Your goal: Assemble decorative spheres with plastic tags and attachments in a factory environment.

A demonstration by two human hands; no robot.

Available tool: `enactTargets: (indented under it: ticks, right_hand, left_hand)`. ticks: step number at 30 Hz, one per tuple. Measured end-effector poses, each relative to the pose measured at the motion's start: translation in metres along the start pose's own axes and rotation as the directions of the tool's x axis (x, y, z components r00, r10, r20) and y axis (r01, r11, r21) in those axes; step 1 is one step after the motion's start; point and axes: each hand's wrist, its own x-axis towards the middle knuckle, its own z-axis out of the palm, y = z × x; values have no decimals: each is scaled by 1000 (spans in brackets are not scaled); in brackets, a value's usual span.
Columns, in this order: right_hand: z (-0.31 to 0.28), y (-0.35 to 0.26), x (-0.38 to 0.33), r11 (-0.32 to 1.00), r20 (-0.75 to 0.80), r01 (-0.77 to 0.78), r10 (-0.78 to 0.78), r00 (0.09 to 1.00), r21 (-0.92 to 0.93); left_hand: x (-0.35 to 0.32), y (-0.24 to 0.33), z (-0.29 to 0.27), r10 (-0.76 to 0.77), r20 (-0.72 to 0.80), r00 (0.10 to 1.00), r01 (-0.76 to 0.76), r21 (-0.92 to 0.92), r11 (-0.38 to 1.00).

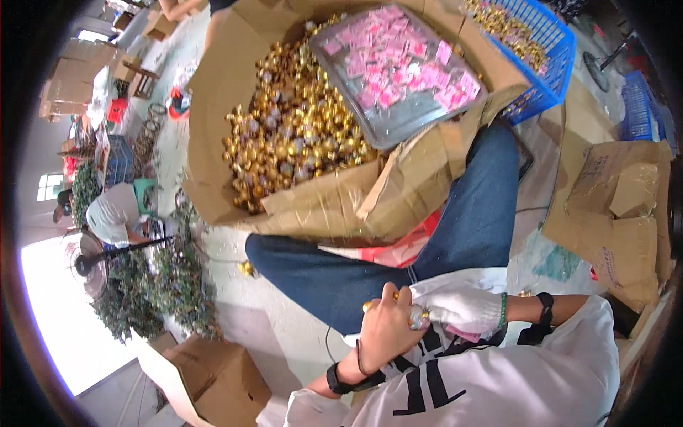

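Observation:
My left hand (384, 326) is bare, its fingers curled around shiny baubles. A silvery, iridescent bauble (418, 317) sits between it and my right hand, and a bit of gold shows at its knuckles. My right hand (466, 307) wears a white knit glove and is closed against the left, its fingertips hidden. A pink card (464, 334) pokes out under the glove. Both hands meet above my lap. Beyond my knees, a large cardboard box (313, 213) holds many gold baubles (295, 135). A grey plastic tray (377, 132) of pink cards (398, 60) rests over it.
At the far right stands a blue basket (562, 78) of gold pieces. Opened cardboard (612, 220) lies at the right, and another carton (213, 377) at lower left. A fan (89, 263), artificial greenery (163, 285) and a bending person (114, 213) are on the left.

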Motion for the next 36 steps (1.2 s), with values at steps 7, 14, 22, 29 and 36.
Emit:
enactTargets:
  ticks: [7, 14, 22, 29, 36]
  right_hand:
    - [9, 13, -14, 990, -110, 49, -64, 992, -134]
    - [30, 23, -13, 942, -196, 91, -160, 967, -323]
    - [28, 19, -25, 938, -176, 37, -103, 979, -344]
    - [35, 20, -24, 927, -219, 21, -110, 969, -373]
    - [36, 14, -21, 922, -198, -56, -23, 980, -383]
  left_hand:
    - [-2, -24, 23, 101, -149, 984, -154, -401, 903]
    - [-13, -22, 41, 76, -235, 969, -168, -400, 901]
    - [-11, -21, 46, 30, -264, 964, -133, -384, 913]
    - [-9, -19, 45, 14, -234, 972, -90, -317, 944]
    - [-10, -20, 47, -17, -261, 965, -61, -288, 956]
